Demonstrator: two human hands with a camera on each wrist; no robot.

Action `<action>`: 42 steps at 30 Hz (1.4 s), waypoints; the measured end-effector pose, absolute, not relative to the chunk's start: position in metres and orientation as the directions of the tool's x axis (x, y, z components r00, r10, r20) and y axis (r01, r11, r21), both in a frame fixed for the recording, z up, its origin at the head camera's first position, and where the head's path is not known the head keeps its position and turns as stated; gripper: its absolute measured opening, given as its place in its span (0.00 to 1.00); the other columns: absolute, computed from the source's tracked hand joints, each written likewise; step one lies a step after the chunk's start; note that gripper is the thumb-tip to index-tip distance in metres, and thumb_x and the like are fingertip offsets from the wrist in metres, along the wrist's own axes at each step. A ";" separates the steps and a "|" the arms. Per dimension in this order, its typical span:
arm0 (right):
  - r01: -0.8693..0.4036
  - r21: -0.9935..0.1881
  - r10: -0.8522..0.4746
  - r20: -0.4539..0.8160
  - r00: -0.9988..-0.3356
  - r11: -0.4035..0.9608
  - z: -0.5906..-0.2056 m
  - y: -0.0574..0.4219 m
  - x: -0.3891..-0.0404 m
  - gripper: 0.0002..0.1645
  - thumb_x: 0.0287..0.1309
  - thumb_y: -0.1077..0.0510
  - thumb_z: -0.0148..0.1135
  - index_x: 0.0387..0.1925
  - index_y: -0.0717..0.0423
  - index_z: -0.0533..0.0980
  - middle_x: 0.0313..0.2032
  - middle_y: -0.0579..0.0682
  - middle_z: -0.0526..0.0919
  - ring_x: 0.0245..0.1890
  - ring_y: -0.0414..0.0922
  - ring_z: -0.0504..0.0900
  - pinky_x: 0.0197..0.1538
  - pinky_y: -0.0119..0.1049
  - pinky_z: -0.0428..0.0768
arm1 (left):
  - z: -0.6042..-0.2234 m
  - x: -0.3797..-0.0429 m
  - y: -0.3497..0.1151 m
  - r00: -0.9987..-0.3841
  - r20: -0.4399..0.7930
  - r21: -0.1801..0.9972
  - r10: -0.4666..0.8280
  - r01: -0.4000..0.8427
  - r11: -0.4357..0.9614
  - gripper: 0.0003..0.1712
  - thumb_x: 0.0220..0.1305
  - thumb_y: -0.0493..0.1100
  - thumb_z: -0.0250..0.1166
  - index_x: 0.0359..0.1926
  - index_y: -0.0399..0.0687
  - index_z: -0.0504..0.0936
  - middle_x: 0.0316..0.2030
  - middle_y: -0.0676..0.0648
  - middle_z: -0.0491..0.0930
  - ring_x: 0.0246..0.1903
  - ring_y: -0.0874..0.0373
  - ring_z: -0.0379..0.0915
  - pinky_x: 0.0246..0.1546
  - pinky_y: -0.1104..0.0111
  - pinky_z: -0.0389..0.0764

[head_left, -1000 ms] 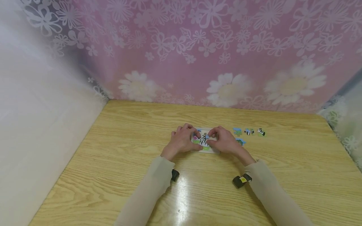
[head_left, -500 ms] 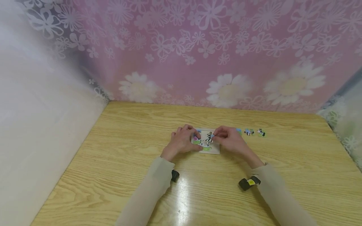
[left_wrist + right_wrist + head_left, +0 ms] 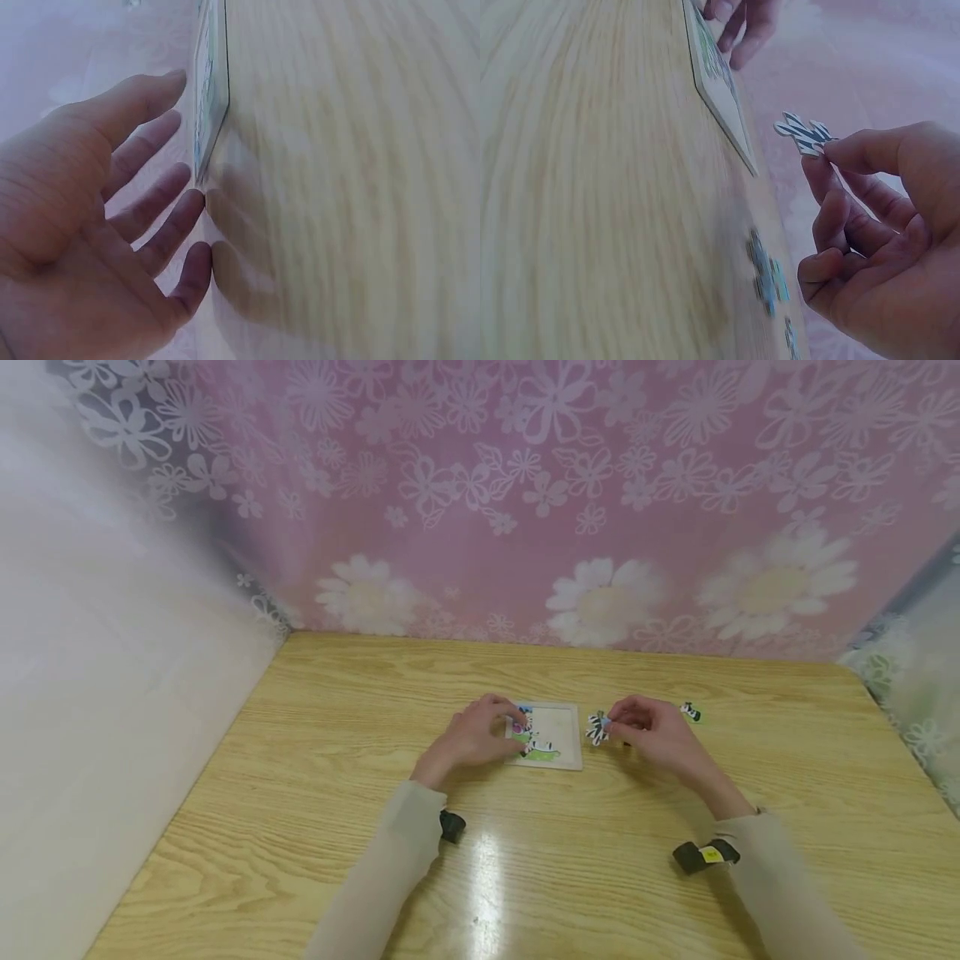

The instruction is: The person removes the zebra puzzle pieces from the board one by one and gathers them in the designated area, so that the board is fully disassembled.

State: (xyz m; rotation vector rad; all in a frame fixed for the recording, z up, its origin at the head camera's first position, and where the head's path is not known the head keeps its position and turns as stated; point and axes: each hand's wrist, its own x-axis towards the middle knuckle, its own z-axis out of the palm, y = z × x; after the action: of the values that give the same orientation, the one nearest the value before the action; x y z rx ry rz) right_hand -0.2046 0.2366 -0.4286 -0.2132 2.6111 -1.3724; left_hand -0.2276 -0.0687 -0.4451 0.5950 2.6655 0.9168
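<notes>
A puzzle piece with black and white stripes (image 3: 596,728) is held up off the table, pinched between the thumb and index finger of my right hand (image 3: 658,737). To its left lies the flat puzzle tray (image 3: 572,750), partly filled along its left and lower sides. My left hand (image 3: 472,732) stays at the tray's left edge with its thumb and fingers spread loosely. In the left wrist view its thumb is apart from the tray (image 3: 217,97), and its lower fingertips are at the tabletop.
One loose puzzle piece (image 3: 691,712) lies on the wooden table (image 3: 547,860) beyond my right hand. In the right wrist view, other loose pieces (image 3: 763,271) lie below that hand, mostly hidden from the head view. A floral curtain (image 3: 480,527) hangs behind the table.
My right hand has lifted the striped piece out of the tray and carried it right, past the tray's edge. My left hand has shifted slightly left and loosened.
</notes>
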 end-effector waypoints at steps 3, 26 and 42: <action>-0.042 -0.823 -0.205 -0.092 -0.974 0.567 -0.429 0.249 -0.200 0.18 0.70 0.48 0.64 0.50 0.58 0.78 0.44 0.57 0.86 0.37 0.47 0.84 0.37 0.39 0.80 | -0.445 -0.227 -0.073 -0.892 -0.100 0.652 0.441 0.276 0.706 0.19 0.66 0.55 0.70 0.56 0.61 0.84 0.67 0.46 0.70 0.67 0.44 0.65 0.68 0.44 0.64; -0.062 -0.761 -0.153 -0.049 -0.987 0.646 -0.444 0.323 -0.189 0.19 0.72 0.50 0.62 0.52 0.61 0.78 0.41 0.50 0.87 0.37 0.34 0.82 0.36 0.33 0.79 | -0.446 -0.228 -0.076 -0.882 -0.195 0.600 0.430 0.240 0.763 0.18 0.63 0.57 0.72 0.53 0.68 0.82 0.61 0.46 0.71 0.61 0.46 0.66 0.65 0.43 0.61; -0.058 -0.665 -0.107 -0.032 -0.994 0.745 -0.446 0.329 -0.196 0.19 0.71 0.48 0.62 0.50 0.59 0.80 0.44 0.59 0.86 0.34 0.29 0.79 0.37 0.30 0.78 | -0.443 -0.228 -0.075 -0.882 -0.208 0.616 0.424 0.218 0.757 0.20 0.62 0.56 0.73 0.53 0.66 0.81 0.60 0.47 0.72 0.59 0.46 0.65 0.63 0.45 0.59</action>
State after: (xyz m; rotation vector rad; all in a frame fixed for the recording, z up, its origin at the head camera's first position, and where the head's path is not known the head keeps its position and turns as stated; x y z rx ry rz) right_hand -0.1962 0.3288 -0.4459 -0.1358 2.8702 -1.0904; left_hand -0.2279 -0.0751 -0.4427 0.4948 2.6192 0.8584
